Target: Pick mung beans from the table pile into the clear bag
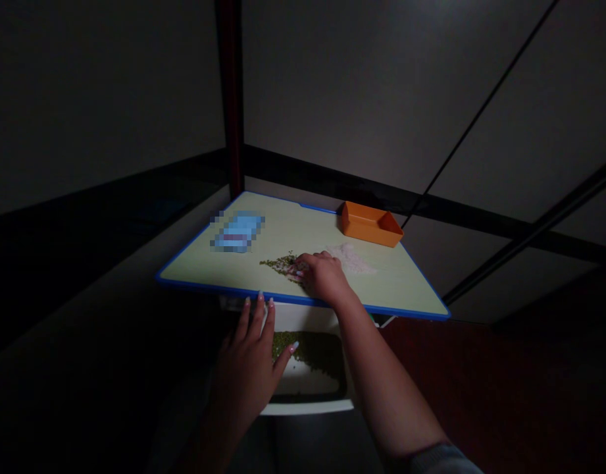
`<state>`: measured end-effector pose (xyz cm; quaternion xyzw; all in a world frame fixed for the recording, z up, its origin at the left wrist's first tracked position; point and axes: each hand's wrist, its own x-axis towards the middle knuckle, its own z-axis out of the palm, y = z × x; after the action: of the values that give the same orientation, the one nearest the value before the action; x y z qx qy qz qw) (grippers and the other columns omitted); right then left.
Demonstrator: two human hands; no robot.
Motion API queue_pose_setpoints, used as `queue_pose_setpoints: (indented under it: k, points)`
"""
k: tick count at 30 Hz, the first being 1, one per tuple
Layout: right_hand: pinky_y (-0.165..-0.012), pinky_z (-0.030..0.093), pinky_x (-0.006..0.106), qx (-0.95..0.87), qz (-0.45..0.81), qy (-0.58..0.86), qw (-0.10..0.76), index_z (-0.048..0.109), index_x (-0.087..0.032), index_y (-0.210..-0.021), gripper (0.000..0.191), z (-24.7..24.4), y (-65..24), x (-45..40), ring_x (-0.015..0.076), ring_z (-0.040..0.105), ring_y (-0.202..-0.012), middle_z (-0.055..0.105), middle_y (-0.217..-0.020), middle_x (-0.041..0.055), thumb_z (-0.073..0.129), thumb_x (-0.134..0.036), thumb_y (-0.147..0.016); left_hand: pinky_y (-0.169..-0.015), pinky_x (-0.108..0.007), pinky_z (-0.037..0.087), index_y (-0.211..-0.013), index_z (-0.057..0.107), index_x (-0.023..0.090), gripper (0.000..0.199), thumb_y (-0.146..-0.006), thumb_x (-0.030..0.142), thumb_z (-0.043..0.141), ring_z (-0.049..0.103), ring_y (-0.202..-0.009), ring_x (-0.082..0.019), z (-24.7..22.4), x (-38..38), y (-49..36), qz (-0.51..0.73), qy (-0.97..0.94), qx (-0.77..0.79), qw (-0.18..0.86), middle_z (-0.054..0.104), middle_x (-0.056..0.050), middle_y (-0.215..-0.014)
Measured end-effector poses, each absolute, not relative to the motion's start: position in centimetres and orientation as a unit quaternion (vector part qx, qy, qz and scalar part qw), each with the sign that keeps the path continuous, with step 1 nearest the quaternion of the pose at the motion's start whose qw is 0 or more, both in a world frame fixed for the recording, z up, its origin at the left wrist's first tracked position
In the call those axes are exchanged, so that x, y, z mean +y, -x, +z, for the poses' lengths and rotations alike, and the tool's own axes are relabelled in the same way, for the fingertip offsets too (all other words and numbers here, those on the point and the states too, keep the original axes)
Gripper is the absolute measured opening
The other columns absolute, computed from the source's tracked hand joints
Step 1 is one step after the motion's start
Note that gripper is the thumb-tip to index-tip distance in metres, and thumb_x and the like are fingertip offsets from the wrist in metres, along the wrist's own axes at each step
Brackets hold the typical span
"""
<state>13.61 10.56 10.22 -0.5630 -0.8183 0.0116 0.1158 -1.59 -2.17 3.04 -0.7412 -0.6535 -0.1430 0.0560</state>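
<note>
My right hand (326, 275) is over the pale tabletop (208, 266), its fingers curled down at a small heap of green grains like mung beans (277, 264). Whatever lies between those fingertips is hidden. Just beyond its knuckles is a spread pile of whitish grains, perhaps rice (353, 258). Near the table's blue front edge, my left hand (251, 352) is held with its fingers apart and nothing in it. Under that edge, partly behind the left hand, a white-rimmed container (307, 407) holds more green grains (315, 349).
An empty-looking orange rectangular box (372, 225) stands at the table's back right corner. A blurred-out light blue item (238, 232) lies at the left. Pale panelled walls (332, 85) rise close behind the table, and the room is dim.
</note>
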Motion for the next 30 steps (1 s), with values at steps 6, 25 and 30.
queue_pose_setpoints:
  k: [6, 25, 30]
  points:
    - [-0.084, 0.034, 0.033, -0.828, 0.024, 0.548, 0.120, 0.062, -0.031, -0.115, 0.029, 10.22, -13.62, 10.46, 0.0225, 0.049, -0.104, 0.067, -0.104, 0.0048, 0.052, -0.025, -0.087, -0.096, -0.042, 0.046, -0.144, 0.028, 0.015, 0.070, -0.087, 0.054, 0.036, 0.019, -0.145, -0.029, 3.05, -2.16, 1.68, -0.146, 0.741, -0.653, 0.058, 0.022, -0.008, -0.156]
    - [-0.084, 0.035, 0.034, -0.851, 0.053, 0.501, 0.149, 0.065, -0.032, -0.112, 0.033, 9.67, -14.31, 10.66, 0.0220, 0.050, -0.104, 0.068, -0.107, 0.0020, 0.055, -0.019, -0.083, -0.096, -0.042, 0.047, -0.144, 0.028, 0.015, 0.069, -0.088, 0.054, 0.034, 0.018, -0.145, -0.028, 2.78, -2.13, 1.67, -0.136, 0.740, -0.655, 0.068, 0.020, -0.007, -0.157]
    - [-0.085, 0.034, 0.034, -0.853, 0.064, 0.496, 0.148, 0.064, -0.031, -0.113, 0.034, 9.52, -14.46, 10.79, 0.0218, 0.050, -0.104, 0.068, -0.109, 0.0018, 0.055, -0.018, -0.083, -0.095, -0.042, 0.047, -0.144, 0.029, 0.015, 0.069, -0.087, 0.054, 0.036, 0.019, -0.145, -0.028, 2.65, -2.03, 1.59, -0.147, 0.739, -0.654, 0.073, 0.021, -0.008, -0.156]
